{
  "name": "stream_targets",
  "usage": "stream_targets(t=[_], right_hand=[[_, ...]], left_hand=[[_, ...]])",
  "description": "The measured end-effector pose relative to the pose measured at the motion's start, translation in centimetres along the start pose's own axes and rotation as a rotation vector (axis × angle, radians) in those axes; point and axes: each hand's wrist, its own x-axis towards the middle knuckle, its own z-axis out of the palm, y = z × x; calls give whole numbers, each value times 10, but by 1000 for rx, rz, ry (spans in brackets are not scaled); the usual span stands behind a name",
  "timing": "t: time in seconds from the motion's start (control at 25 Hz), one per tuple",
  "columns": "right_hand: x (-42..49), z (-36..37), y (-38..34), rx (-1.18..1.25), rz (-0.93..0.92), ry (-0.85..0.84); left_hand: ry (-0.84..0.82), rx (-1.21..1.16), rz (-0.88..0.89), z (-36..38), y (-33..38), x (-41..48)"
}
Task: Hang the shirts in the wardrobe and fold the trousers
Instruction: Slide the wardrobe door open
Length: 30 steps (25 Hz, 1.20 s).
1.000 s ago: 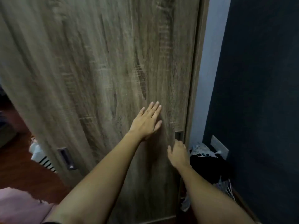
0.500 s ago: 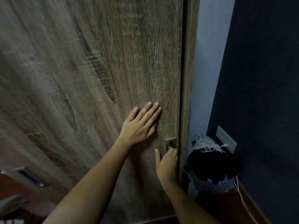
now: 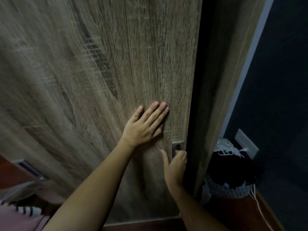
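Slid leftward since before, the wardrobe door [image 3: 100, 80] now shows a dark gap [image 3: 196, 80] along its right edge, the left hand [image 3: 145, 125] pressed flat, fingers straight, on its wood while the right hand [image 3: 175, 165] hooks curled fingers into the recessed handle [image 3: 177, 147] just below.

L hand [image 3: 143, 125] flat; R hand [image 3: 175, 165] fingers [image 3: 180, 154] curled, thumb out.

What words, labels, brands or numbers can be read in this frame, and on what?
None can be read.
The wooden wardrobe door shows only grain.
Its metal recessed handle bears no visible marking.
The grey wall socket plate looks blank.
The laundry basket and the striped cloth show no legible label.
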Motion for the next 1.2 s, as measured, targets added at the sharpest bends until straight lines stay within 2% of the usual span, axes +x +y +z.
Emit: stream_targets(t=[0.36,0.76,0.96,1.2], right_hand=[[-75,80,-60,-121,-80,86],[-166,180,-136,-144,-112,2],[-206,212,-179,-234,-242,10],[-248,255,-215,-141,-259,-11]], left_hand=[[4,6,0,-18,-85,-80],[4,44,-18,-41,-203,-192],[-21,68,-14,-54,-255,-237],[-44,89,-25,-68,-308,-284]])
